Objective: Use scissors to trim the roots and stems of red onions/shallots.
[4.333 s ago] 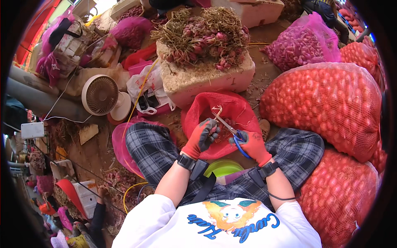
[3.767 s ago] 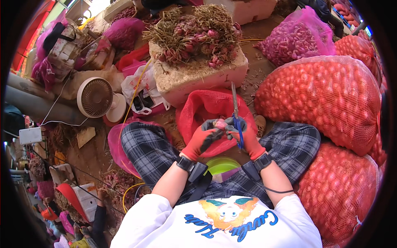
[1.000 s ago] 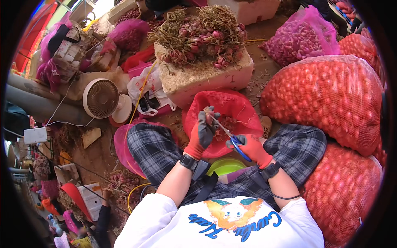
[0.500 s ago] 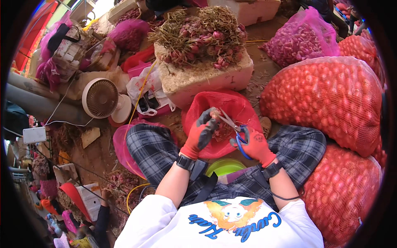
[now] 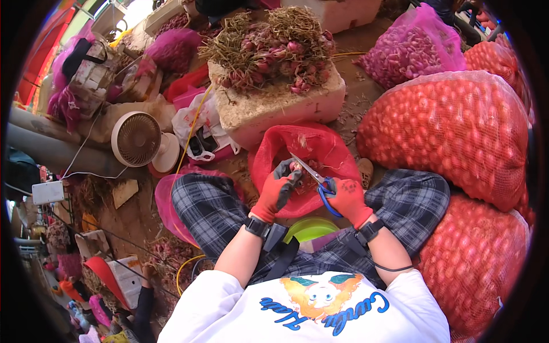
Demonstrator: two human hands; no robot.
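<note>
My left hand (image 5: 279, 187), in a red glove with dark palm and fingers, pinches a small shallot (image 5: 295, 166) at its fingertips. My right hand (image 5: 349, 201), gloved in red, grips scissors (image 5: 309, 168) by their blue handles. The blades look closed and lie just beside the shallot, pointing up and left. Both hands are over an open red mesh bag (image 5: 334, 141) between my knees. A pale dry tuft (image 5: 302, 140) shows against the bag, beyond the blade tips.
Ahead stands a foam box (image 5: 280, 114) topped with bundled shallots (image 5: 274, 48) on dry stalks. Full red mesh sacks (image 5: 446, 131) crowd my right side. At left are a small fan (image 5: 137, 139) and a yellow cord (image 5: 196, 123). A green bowl (image 5: 311, 227) sits near my lap.
The scissor blades have gone from spread to closed. My left hand has turned slightly and lowered the shallot. A pale tuft now shows beyond the blades.
</note>
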